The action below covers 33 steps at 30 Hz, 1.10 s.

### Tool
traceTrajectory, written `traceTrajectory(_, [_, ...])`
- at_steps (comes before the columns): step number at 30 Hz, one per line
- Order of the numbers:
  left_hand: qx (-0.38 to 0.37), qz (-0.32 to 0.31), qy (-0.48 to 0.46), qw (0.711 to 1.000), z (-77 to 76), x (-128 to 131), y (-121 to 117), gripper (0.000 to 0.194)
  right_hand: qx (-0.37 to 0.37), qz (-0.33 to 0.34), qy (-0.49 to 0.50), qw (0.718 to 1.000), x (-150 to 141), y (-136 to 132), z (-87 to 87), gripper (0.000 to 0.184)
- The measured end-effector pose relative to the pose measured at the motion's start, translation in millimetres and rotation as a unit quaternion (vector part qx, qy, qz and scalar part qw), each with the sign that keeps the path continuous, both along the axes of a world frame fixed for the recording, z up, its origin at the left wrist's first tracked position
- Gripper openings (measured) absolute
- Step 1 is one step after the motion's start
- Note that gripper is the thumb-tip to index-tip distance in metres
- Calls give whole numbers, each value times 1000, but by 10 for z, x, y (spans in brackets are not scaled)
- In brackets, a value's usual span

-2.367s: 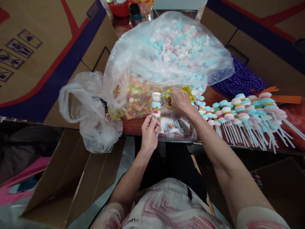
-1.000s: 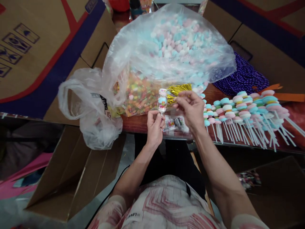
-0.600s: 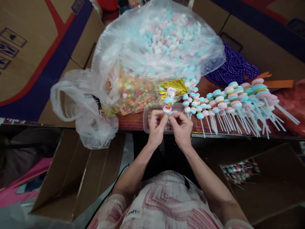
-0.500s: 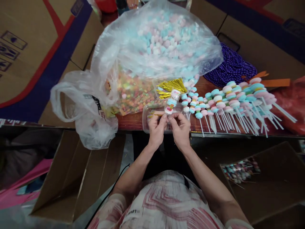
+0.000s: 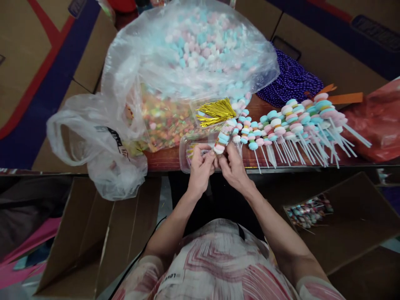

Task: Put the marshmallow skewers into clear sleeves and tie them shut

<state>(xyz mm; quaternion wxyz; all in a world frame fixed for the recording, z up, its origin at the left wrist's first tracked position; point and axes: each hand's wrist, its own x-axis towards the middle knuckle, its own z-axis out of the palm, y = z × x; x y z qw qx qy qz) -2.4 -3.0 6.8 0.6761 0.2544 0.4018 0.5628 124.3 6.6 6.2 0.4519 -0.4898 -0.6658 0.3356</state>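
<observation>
Both hands meet at the table's front edge around a marshmallow skewer [image 5: 223, 138] in a clear printed wrapper, its pink, white and blue pieces pointing away from me. My left hand [image 5: 200, 170] pinches the wrapper's lower end. My right hand [image 5: 235, 170] closes on the same end from the other side; its fingertips partly hide the stick. Just beyond lie gold twist ties [image 5: 216, 112] in a small clear tray. Another clear plastic tray [image 5: 183, 160] sits partly beneath my hands. To the right, a row of marshmallow skewers [image 5: 292, 121] lies with white sticks toward me.
A large clear bag of pastel marshmallows [image 5: 203, 46] fills the back, with orange and green candies [image 5: 165, 125] in front. Purple cord [image 5: 287, 79] and a red bag [image 5: 375, 125] lie right. Cardboard boxes [image 5: 87, 233] stand below; a white plastic bag [image 5: 115, 175] overhangs the edge.
The view has shifted slightly right. The wrapped skewer now tilts more to the right, and my fingers have closed further around its lower end.
</observation>
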Motion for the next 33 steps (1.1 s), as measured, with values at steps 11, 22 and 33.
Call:
traceTrajectory(11, [-83, -17, -61, 995, -30, 24, 86, 31, 59, -43, -50, 996, 79, -125, -49, 22])
traceTrajectory(22, [-123, -32, -90, 988, 89, 141, 4, 23, 224, -101, -177, 953, 59, -146, -182, 26])
traceTrajectory(33, [103, -97, -10, 990, 141, 192, -2, 50, 43, -153, 17, 987, 138, -415, 167, 15])
